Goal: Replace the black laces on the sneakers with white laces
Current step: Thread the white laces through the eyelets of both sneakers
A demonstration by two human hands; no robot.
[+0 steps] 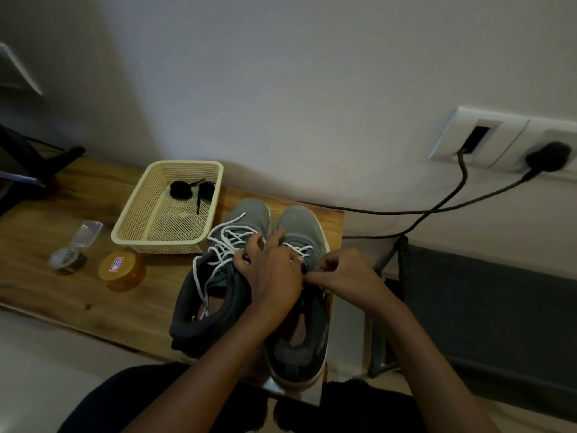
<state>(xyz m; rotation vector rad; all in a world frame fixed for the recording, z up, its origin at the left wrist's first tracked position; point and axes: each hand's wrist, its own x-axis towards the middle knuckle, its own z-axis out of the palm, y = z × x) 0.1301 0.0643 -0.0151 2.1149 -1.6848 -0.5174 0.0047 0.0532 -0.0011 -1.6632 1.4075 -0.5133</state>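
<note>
Wooden table (46,232) against white wall. Grey mesh sneakers (296,223) at its near right edge, white laces (224,235) part threaded. Left hand (271,270) grips right shoe, fingers curled; right hand (346,273) pinches lace beside it. Rolled black laces (181,189) in cream plastic basket (125,235) behind.

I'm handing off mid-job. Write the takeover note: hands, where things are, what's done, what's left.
Left hand: fingers curled over the right sneaker, steadying its upper.
Right hand: pinching at that sneaker's eyelet edge, apparently the white lace; the pinched end is hidden.
Left sneaker: laced in white, loose and untied.
Black laces: rolled up in the yellow basket.
Done: black laces out of both sneakers.
Left: lace the right sneaker's upper eyelets, then probably tighten both.
</note>
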